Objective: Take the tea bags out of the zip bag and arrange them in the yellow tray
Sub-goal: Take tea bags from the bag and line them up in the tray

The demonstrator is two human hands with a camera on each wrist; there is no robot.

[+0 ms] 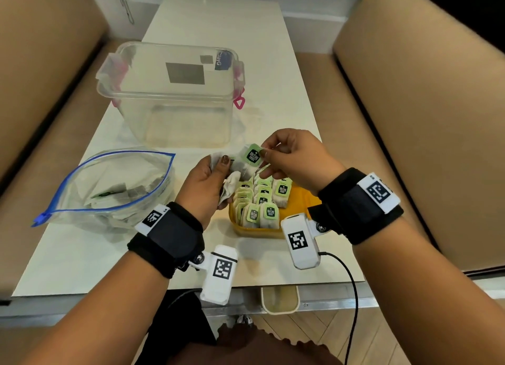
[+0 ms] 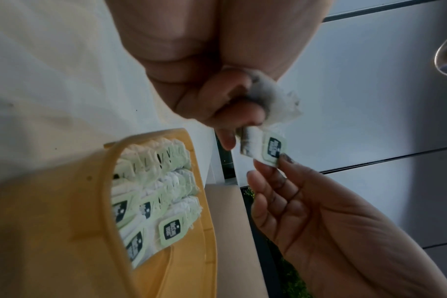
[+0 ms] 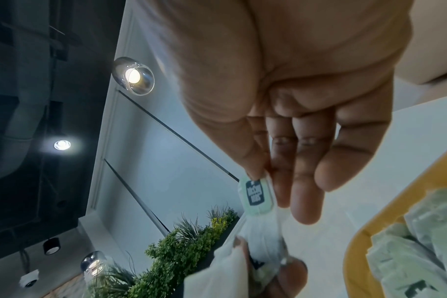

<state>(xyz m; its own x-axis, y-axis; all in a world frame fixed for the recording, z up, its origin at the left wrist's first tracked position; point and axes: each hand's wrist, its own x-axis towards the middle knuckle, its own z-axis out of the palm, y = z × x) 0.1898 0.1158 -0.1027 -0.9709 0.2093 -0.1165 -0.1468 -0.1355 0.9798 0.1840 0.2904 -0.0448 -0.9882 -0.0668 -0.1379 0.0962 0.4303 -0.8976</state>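
My left hand (image 1: pixel 211 179) grips a small bunch of white tea bags (image 1: pixel 231 185) just above the far left corner of the yellow tray (image 1: pixel 303 198). My right hand (image 1: pixel 284 157) pinches the green tag (image 1: pixel 252 154) of one tea bag from that bunch; the same tag (image 2: pixel 273 149) (image 3: pixel 255 196) shows between thumb and forefinger in both wrist views. The tray (image 2: pixel 64 221) holds several tea bags (image 1: pixel 259 206) standing in rows with green tags up. The zip bag (image 1: pixel 114 187), clear with a blue seal, lies open at the left with more tea bags inside.
A large clear plastic box (image 1: pixel 175 97) with pink clips stands on the white table (image 1: pixel 82 255) behind the hands. Tan sofas flank the table on both sides. A black cable (image 1: pixel 352 282) hangs off the near edge, and a small cream container (image 1: pixel 278 299) sits under it.
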